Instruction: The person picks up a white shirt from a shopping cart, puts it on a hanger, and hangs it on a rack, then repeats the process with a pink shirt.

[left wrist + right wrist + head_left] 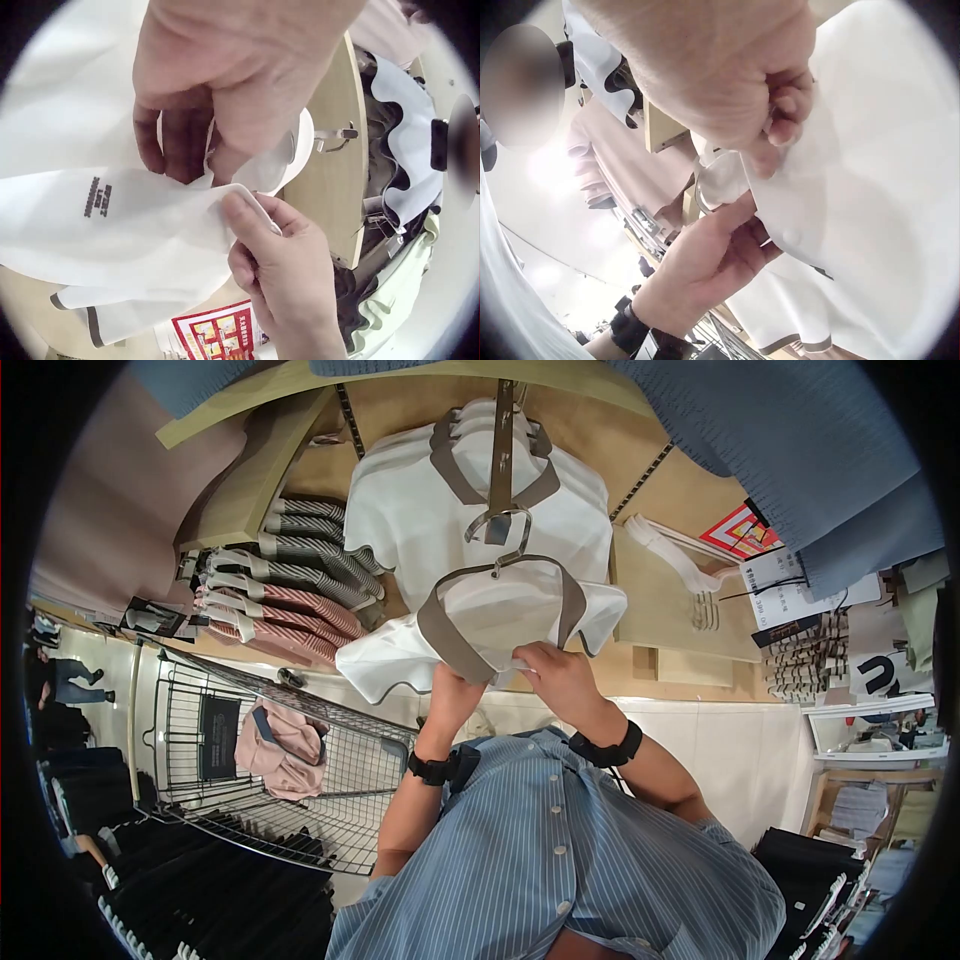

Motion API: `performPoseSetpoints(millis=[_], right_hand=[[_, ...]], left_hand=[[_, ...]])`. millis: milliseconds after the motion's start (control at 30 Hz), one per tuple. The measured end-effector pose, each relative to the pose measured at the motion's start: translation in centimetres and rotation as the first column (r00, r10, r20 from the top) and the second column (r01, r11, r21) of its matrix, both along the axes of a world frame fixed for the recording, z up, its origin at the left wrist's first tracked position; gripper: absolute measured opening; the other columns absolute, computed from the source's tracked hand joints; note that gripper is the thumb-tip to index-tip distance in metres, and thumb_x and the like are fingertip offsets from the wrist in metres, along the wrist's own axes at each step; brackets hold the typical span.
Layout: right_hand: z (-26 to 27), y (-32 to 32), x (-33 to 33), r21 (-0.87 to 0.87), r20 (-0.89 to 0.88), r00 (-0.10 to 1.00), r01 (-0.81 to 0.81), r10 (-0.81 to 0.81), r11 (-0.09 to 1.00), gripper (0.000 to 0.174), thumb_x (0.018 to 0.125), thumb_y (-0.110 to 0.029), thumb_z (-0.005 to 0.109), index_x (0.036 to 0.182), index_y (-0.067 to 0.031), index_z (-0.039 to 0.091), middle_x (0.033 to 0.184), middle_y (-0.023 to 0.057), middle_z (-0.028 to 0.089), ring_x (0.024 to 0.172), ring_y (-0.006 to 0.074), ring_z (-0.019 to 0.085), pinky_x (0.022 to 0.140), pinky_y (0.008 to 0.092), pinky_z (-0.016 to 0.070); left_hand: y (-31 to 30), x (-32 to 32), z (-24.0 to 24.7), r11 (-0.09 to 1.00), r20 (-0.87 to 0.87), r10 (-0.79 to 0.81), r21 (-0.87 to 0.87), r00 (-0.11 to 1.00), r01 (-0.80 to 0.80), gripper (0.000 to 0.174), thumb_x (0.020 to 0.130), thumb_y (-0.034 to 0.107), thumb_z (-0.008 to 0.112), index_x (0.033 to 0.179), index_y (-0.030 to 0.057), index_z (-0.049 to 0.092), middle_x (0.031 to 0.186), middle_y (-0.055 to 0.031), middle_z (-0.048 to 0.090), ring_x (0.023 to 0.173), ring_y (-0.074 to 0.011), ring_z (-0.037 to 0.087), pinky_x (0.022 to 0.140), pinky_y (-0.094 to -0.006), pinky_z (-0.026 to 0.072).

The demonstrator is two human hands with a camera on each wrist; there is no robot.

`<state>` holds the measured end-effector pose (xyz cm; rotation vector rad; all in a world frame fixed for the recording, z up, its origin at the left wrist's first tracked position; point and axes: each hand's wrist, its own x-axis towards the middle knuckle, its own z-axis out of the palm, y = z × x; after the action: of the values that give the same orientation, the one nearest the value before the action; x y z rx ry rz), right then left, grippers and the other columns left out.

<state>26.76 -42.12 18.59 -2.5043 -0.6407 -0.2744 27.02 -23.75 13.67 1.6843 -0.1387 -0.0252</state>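
A white shirt (490, 615) with a taupe collar (450, 635) hangs from a hanger (520, 540) whose hook is at the display arm. My left hand (455, 695) grips the shirt's front just under the collar, on the left side. Beside it, my right hand (562, 682) pinches the other front edge between thumb and fingers. Seen from the right wrist, a small button (792, 236) shows on the white fabric near the left hand's fingers. Small dark print (97, 197) marks the cloth in the left wrist view.
More white shirts (400, 485) hang behind on the metal arm (502, 450). Striped shirts (300, 580) hang to the left. A wire shopping cart (350, 740) with a pink garment (280, 750) stands at lower left. Blue garments (800, 470) hang at upper right beside a red sign (735, 535).
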Motion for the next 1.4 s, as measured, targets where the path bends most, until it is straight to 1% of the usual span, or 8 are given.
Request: performPoseSetpoints(millis=[433, 700, 933, 1033, 1133, 1233, 1333, 1400], right_hand=[[-0.1, -0.1, 0.4, -0.004, -0.1, 0.993, 0.058, -0.058, 0.998, 0.018, 0.076, -0.017, 0.07, 0.09, -0.0086, 0.063, 0.083, 0.0066, 0.067, 0.071, 0.0263, 0.065, 0.061, 0.0344, 0.051], [0.2, 0.0, 1.0, -0.037, -0.157, 0.982, 0.103, -0.107, 0.994, 0.018, 0.074, -0.017, 0.072, 0.088, -0.0082, 0.063, 0.085, 0.0067, 0.066, 0.073, 0.0266, 0.065, 0.061, 0.0348, 0.0518], [2.1, -0.2, 0.6, -0.169, 0.074, 0.991, 0.124, -0.113, 0.978, 0.02, 0.068, -0.009, 0.071, 0.087, -0.0107, 0.064, 0.108, -0.0001, 0.061, 0.083, 0.0212, 0.064, 0.066, 0.0341, 0.0536], [2.9, -1.0, 0.6, -0.176, 0.175, 0.984, 0.073, -0.042, 0.982, 0.02, 0.066, -0.009, 0.07, 0.085, -0.0108, 0.066, 0.106, -0.0025, 0.061, 0.088, 0.0198, 0.06, 0.072, 0.0328, 0.0516], [3.2, -1.5, 0.9, -0.206, 0.233, 0.971, 0.0, 0.049, 0.978, 0.018, 0.065, -0.009, 0.069, 0.083, -0.0116, 0.067, 0.102, -0.0043, 0.061, 0.094, 0.0195, 0.054, 0.079, 0.0325, 0.0467], [3.4, -1.9, 1.1, -0.201, 0.287, 0.952, -0.044, 0.102, 0.979, 0.017, 0.067, -0.01, 0.066, 0.084, -0.0124, 0.068, 0.097, -0.0043, 0.061, 0.097, 0.0198, 0.05, 0.084, 0.0327, 0.041], [3.2, -1.8, 0.9, -0.202, 0.285, 0.952, -0.058, 0.115, 0.978, 0.017, 0.07, -0.013, 0.061, 0.086, -0.0112, 0.067, 0.094, -0.0023, 0.06, 0.101, 0.0206, 0.05, 0.086, 0.0336, 0.0384], [3.4, -1.7, 0.9, -0.195, 0.273, 0.954, -0.067, 0.12, 0.978, 0.017, 0.07, -0.014, 0.061, 0.086, -0.0106, 0.067, 0.094, -0.0021, 0.06, 0.101, 0.0205, 0.05, 0.084, 0.0335, 0.0387]], left_hand=[[-0.3, 0.3, 0.8, 0.997, 0.11, -0.056, -0.041, 0.992, 0.061, 0.02, 0.078, 0.0, 0.066, 0.098, -0.0018, 0.066, 0.089, -0.0126, 0.07, 0.082, -0.0222, 0.066, 0.072, -0.0309, 0.0505], [-0.2, 0.6, 0.8, 0.995, 0.009, -0.092, -0.027, 0.996, 0.092, 0.024, 0.08, 0.002, 0.069, 0.104, -0.001, 0.065, 0.096, -0.0101, 0.07, 0.087, -0.0164, 0.063, 0.077, -0.03, 0.0502], [0.9, 0.8, -0.3, 0.993, 0.033, 0.006, 0.114, 0.999, -0.01, 0.015, 0.08, 0.002, 0.065, 0.094, -0.0013, 0.067, 0.086, -0.017, 0.069, 0.081, -0.0286, 0.068, 0.068, -0.0324, 0.0514], [1.1, 0.8, 1.2, 0.987, -0.037, 0.005, 0.161, 0.999, 0.001, 0.017, 0.08, 0.003, 0.066, 0.094, -0.0045, 0.066, 0.088, -0.0162, 0.071, 0.088, -0.0238, 0.069, 0.073, -0.0314, 0.0509], [1.0, 0.3, 1.0, 0.96, 0.107, 0.102, 0.251, 0.989, -0.126, 0.024, 0.077, 0.006, 0.07, 0.097, -0.0034, 0.063, 0.085, -0.0174, 0.067, 0.073, -0.0307, 0.066, 0.065, -0.0336, 0.0505], [1.5, -1.4, 3.9, 0.797, 0.108, 0.236, 0.547, 0.966, -0.256, 0.031, 0.074, 0.012, 0.076, 0.098, -0.0006, 0.063, 0.082, -0.0132, 0.063, 0.062, -0.026, 0.057, 0.059, -0.0316, 0.0483], [1.8, -3.3, 4.4, 0.871, 0.382, 0.176, 0.369, 0.907, -0.324, 0.032, 0.073, 0.016, 0.078, 0.098, 0.003, 0.064, 0.089, -0.0087, 0.058, 0.059, -0.0199, 0.049, 0.055, -0.0295, 0.0459], [1.6, -2.3, 5.9, 0.835, 0.571, -0.053, 0.476, 0.819, -0.278, 0.032, 0.074, 0.016, 0.077, 0.1, 0.0031, 0.063, 0.096, -0.0081, 0.059, 0.061, -0.0175, 0.051, 0.054, -0.0288, 0.0462]])
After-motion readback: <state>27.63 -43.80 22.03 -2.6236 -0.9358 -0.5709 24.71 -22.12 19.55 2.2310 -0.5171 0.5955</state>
